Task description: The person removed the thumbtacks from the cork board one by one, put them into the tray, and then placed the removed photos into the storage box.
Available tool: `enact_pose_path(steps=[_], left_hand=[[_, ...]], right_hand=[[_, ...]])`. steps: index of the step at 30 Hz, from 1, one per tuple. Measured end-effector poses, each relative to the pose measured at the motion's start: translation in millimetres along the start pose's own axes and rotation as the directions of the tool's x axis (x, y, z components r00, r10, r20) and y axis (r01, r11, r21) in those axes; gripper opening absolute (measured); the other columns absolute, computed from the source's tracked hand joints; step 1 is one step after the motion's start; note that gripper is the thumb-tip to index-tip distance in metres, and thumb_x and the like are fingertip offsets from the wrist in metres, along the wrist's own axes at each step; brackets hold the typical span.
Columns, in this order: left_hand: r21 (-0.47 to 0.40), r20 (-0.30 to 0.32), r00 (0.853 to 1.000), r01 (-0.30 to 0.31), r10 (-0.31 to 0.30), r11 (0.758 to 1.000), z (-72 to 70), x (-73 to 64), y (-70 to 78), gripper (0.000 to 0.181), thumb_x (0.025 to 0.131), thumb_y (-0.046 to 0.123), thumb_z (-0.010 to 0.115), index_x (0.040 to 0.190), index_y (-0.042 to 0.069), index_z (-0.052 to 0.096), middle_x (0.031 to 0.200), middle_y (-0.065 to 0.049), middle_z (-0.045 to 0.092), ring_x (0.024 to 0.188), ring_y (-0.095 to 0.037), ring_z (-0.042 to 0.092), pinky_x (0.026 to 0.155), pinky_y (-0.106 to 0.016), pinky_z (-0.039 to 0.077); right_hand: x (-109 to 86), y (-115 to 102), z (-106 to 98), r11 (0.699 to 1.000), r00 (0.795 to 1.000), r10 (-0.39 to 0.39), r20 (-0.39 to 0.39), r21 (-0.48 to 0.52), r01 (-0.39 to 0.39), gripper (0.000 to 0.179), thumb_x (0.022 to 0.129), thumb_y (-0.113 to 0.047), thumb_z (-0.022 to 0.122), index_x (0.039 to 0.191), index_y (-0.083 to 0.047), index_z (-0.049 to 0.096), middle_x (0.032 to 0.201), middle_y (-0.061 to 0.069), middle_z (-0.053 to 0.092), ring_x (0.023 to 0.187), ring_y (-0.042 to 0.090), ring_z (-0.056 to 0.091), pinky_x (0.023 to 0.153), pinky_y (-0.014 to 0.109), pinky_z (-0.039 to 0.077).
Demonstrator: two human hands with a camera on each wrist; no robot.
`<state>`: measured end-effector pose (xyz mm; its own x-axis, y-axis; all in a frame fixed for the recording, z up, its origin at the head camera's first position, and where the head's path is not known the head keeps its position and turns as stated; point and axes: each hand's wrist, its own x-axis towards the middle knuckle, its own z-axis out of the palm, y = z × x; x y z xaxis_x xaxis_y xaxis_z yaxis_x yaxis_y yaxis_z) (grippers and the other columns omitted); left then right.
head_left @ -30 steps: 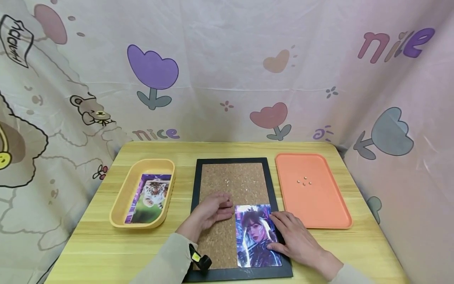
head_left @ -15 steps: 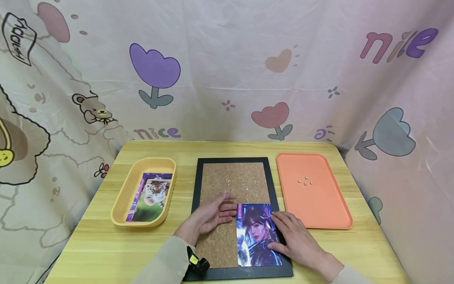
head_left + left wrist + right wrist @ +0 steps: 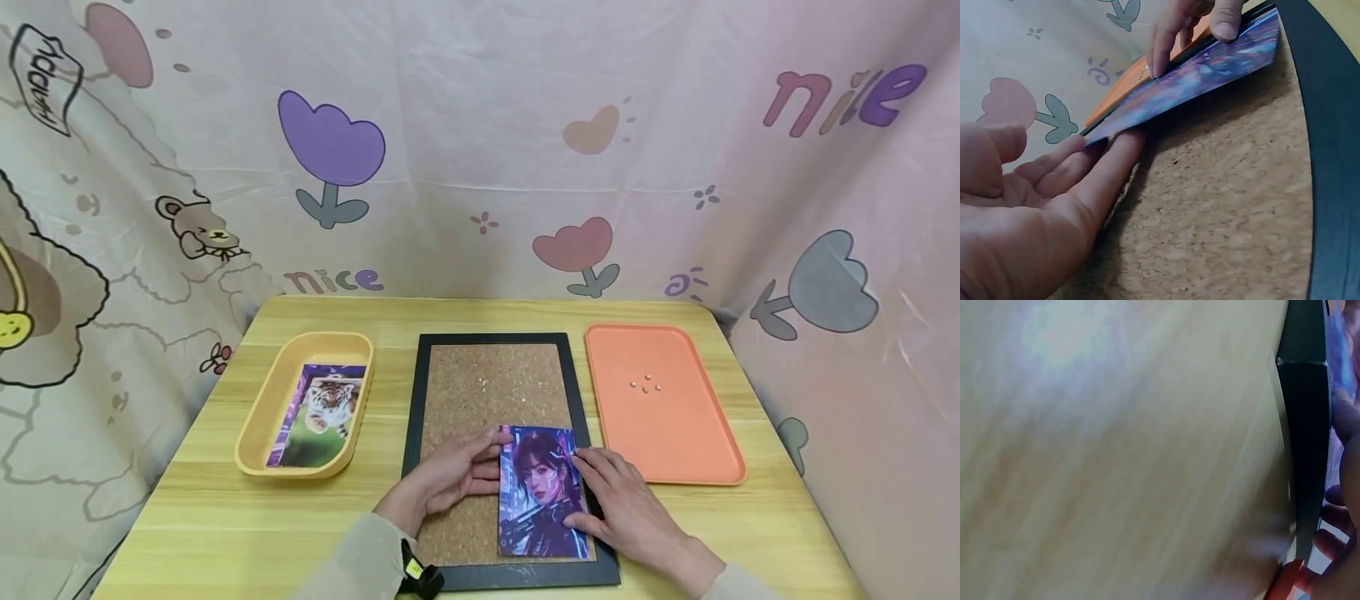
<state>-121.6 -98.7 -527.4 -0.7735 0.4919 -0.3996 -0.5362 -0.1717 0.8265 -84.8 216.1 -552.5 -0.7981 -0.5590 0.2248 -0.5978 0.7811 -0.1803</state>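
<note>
A glossy picture card (image 3: 543, 500) with a purple portrait lies at the lower right of a black-framed corkboard (image 3: 457, 379). Its left edge is tilted up off the cork, as the left wrist view shows. Under that raised edge reach the extended fingers of my left hand (image 3: 450, 479); its thumb stands apart from the card. My right hand (image 3: 633, 508) rests at the card's right edge, fingertips and thumb against the print near the frame's side. In the right wrist view the right hand's fingers (image 3: 1335, 515) show only at the edge, beside the black frame (image 3: 1304, 425).
At left a yellow tray (image 3: 251, 442) holds more picture cards, a tiger cub print (image 3: 330, 408) on top. An orange tray (image 3: 667, 442) stands right of the board with several small gold-coloured round pieces (image 3: 646, 384). Patterned cloth (image 3: 450, 150) hangs behind the wooden table (image 3: 187, 517).
My left hand has moved to the card's left side, its fingers passing under the edge. That edge has risen from the cork. The right hand has stayed in place.
</note>
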Motion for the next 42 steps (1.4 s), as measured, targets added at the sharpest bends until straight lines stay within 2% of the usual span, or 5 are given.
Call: enact_pose_path(steps=[3,8,14,24,42], left_hand=[[-0.007,0.005,1.0,-0.011,0.011,1.0,-3.8,0.3,2.5,0.054,0.116,0.037,0.038,0.156,0.003,0.049,0.147,-0.022,0.061,0.115,-0.034,0.074,0.094,-0.046,0.063],[0.031,-0.003,1.0,0.011,-0.011,0.999,-9.8,0.5,4.7,0.043,0.114,0.022,0.048,0.152,0.005,0.055,0.132,-0.021,0.071,0.107,-0.033,0.077,0.088,-0.046,0.064],[0.111,-0.037,0.999,-0.006,0.01,0.994,-8.1,7.1,0.8,0.041,0.103,-0.001,0.061,0.144,0.003,0.059,0.116,-0.013,0.068,0.09,-0.02,0.073,0.08,-0.04,0.067],[0.191,-0.129,0.99,-0.03,0.056,0.981,-2.6,13.8,-2.4,0.032,0.104,0.003,0.062,0.135,0.005,0.065,0.09,-0.005,0.062,0.076,-0.016,0.067,0.069,-0.037,0.067],[0.191,-0.177,0.977,-0.087,0.122,0.978,-29.1,7.7,15.5,0.03,0.106,0.004,0.059,0.136,0.004,0.063,0.104,-0.007,0.062,0.081,-0.017,0.071,0.07,-0.034,0.066]], right_hand=[[-0.1,-2.2,1.8,1.0,1.0,-0.008,-0.018,-0.002,0.008,0.084,0.091,-0.068,0.068,0.146,-0.004,0.062,0.148,0.013,0.059,0.136,0.036,0.054,0.107,0.058,0.05],[-1.5,-5.1,4.4,1.0,1.0,0.008,0.001,-0.002,-0.008,0.088,0.09,-0.071,0.068,0.148,-0.006,0.06,0.151,0.013,0.057,0.137,0.038,0.052,0.109,0.059,0.048],[-2.1,-6.4,5.9,1.0,1.0,0.015,-0.003,-0.001,-0.015,0.087,0.089,-0.069,0.071,0.15,-0.007,0.059,0.152,0.013,0.056,0.139,0.037,0.051,0.11,0.058,0.047],[-3.4,-6.8,8.4,1.0,0.999,0.018,-0.032,-0.001,-0.018,0.085,0.091,-0.068,0.07,0.149,-0.007,0.059,0.151,0.014,0.056,0.138,0.038,0.05,0.107,0.06,0.048],[-7.8,-5.1,14.3,1.0,0.997,-0.018,-0.078,-0.008,0.018,0.082,0.09,-0.067,0.071,0.147,-0.009,0.062,0.152,0.015,0.056,0.139,0.04,0.051,0.107,0.061,0.047]])
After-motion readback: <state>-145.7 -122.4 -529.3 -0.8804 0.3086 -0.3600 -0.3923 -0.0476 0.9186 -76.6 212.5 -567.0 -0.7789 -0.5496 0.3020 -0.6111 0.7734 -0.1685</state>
